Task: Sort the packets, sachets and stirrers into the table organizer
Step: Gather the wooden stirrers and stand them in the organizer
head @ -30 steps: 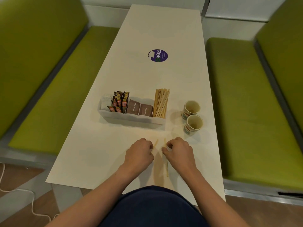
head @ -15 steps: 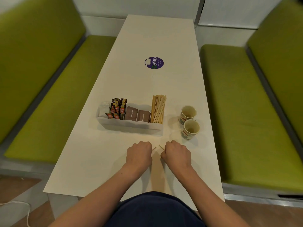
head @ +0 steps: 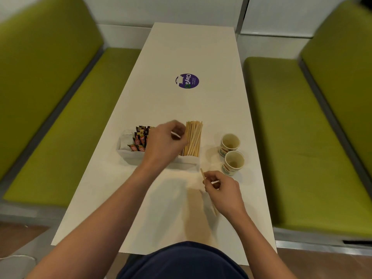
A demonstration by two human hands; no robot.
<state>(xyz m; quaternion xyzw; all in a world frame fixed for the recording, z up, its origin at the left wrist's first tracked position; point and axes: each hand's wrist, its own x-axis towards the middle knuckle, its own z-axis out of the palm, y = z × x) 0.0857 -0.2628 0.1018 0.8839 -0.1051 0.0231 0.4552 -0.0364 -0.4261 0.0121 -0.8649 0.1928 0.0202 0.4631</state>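
Note:
A white table organizer stands across the white table. Its left part holds red and dark sachets, and its right part holds a bundle of wooden stirrers. My left hand hovers blurred over the middle of the organizer, right next to the bundle. Its fingers are curled on a thin pale stirrer and hide the middle compartment. My right hand is in front of the organizer's right end, pinching a single wooden stirrer that slants up out of the fingers.
Two paper cups stand to the right of the organizer, close to my right hand. A round purple sticker is further up the table. Green benches flank the table on both sides.
My left hand has left the table front and moved up and forward over the organizer beside the stirrer bundle. My right hand has lifted its stirrer and shifted slightly right.

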